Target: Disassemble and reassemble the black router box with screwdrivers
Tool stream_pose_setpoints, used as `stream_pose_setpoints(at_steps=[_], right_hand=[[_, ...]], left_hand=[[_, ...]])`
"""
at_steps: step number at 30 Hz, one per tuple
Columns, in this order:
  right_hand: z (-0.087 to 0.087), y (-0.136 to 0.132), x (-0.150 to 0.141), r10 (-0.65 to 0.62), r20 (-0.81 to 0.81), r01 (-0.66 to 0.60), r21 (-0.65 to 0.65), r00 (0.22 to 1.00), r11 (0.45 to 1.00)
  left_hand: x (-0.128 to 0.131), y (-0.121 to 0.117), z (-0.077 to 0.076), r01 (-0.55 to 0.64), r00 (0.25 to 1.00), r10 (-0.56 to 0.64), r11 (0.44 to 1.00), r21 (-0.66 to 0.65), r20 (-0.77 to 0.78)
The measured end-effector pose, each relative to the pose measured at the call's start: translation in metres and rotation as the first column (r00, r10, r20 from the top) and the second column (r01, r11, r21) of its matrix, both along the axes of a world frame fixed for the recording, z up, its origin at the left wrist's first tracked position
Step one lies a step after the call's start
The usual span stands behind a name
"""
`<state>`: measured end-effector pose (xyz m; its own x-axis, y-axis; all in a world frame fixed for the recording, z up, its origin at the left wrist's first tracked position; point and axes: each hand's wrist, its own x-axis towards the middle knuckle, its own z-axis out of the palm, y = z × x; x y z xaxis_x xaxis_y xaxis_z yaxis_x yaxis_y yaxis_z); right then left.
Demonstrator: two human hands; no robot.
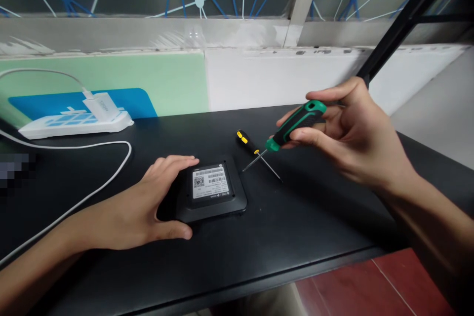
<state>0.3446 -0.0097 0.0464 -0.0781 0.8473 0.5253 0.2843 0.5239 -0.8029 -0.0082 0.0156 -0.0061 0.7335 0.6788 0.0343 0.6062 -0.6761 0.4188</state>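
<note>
While a green-and-black screwdriver is clasped in the right hand, a labelled black device is seen just right of the left hand, its thumb and fingers parted. Tool positioning seems in hand; careful tip alignment is probably called for. Left-hand contact cannot be told; fine print is illegible.

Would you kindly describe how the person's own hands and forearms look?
The left hand and right hand are bare, with no glove, ring or watch visible. The left forearm and right forearm show no sleeve.
</note>
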Motion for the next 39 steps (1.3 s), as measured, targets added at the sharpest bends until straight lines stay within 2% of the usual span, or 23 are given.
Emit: stream_pose_setpoints(at_steps=[3,5,9,12,19,30,39], right_hand=[[0.009,0.001,-0.007,0.016,0.025,-0.015,-0.025,1.000,1.000],[0.006,0.004,-0.006,0.003,-0.016,-0.004,-0.068,1.000,0.998],[-0.018,0.007,0.008,-0.039,-0.193,0.010,-0.147,0.980,0.989],[-0.034,-0.002,0.019,-0.053,-0.286,0.001,-0.179,0.957,0.984],[-0.039,-0.029,0.021,-0.140,-0.219,0.120,-0.104,0.966,0.987],[-0.039,-0.035,0.014,-0.161,-0.158,0.156,-0.044,0.974,0.987],[-0.052,-0.033,0.036,-0.209,-0.129,0.155,-0.336,0.969,0.929]], left_hand=[[-0.001,0.000,-0.001,0.003,1.000,-0.003,1.000,0.002,0.020],[-0.002,0.000,-0.002,0.004,1.000,-0.004,1.000,0.004,0.021],[0.001,-0.002,0.002,0.002,1.000,-0.002,1.000,-0.008,0.002],[0.005,-0.003,0.007,-0.011,1.000,0.011,1.000,-0.027,-0.011],[0.007,-0.004,0.011,-0.022,1.000,0.022,0.999,-0.045,-0.003],[0.009,-0.005,0.010,-0.050,0.999,0.050,0.996,-0.076,-0.008],[0.005,-0.004,0.007,-0.038,0.999,0.038,0.998,-0.042,0.005]])
